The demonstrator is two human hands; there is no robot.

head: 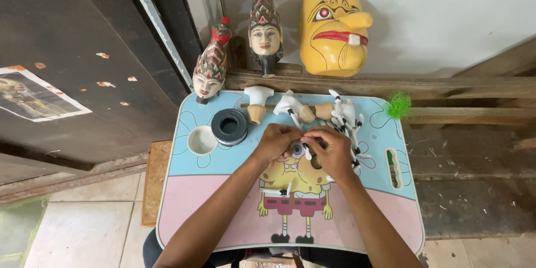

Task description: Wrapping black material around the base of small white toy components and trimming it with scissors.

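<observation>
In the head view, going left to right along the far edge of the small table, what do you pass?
White cup recess → black tape roll → white-topped wooden piece → pile of white puppet parts → green fluffy tuft.

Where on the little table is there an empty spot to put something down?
The pink strip along the near edge of the table is bare on both sides of the arms. The blue corner by the slot handle is free too. The far edge is crowded: white cup, black roll, puppet parts, both hands.
</observation>
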